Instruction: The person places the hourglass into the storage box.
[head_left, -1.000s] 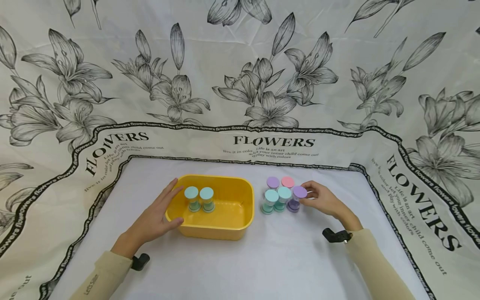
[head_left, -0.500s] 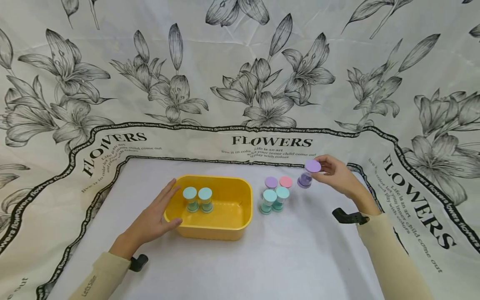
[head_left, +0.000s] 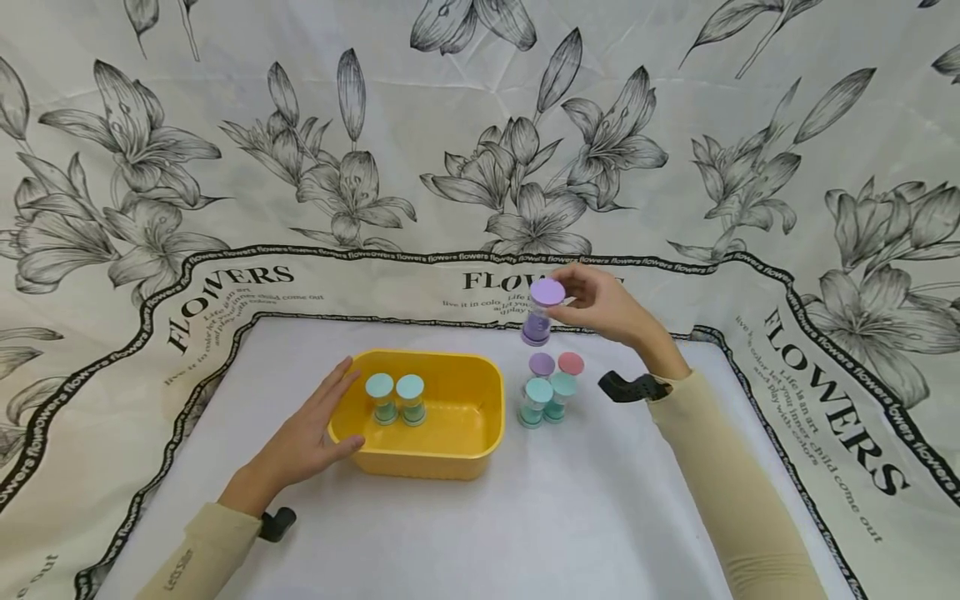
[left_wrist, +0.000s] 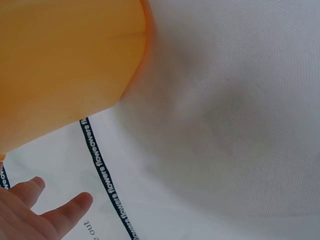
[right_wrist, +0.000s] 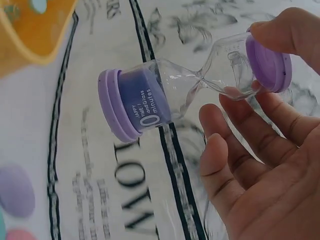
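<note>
My right hand (head_left: 603,307) pinches a purple hourglass (head_left: 537,323) by its top cap, holding it above the back of the table. In the right wrist view, purple sand fills the lower bulb of this hourglass (right_wrist: 140,97), and its upper bulb is clear. At the left end of a yellow bin (head_left: 457,467), my left hand (head_left: 303,437) rests with fingers spread along the rim. Two teal hourglasses (head_left: 412,402) stand upright inside the bin. Right of the bin, on the table, are two more teal hourglasses (head_left: 535,403), with a purple-capped one (head_left: 542,364) and a pink-capped one (head_left: 571,363) behind them.
A white cloth (head_left: 480,542) covers the table. Behind and at both sides hangs a fabric backdrop (head_left: 337,283) with printed flowers and lettering. A black wrist camera (head_left: 633,388) is strapped on the right forearm, another (head_left: 278,524) on the left.
My right hand has lifted the purple hourglass from the group's right side, first up and to the right, then left to above the others. The left hand stays at the bin.
</note>
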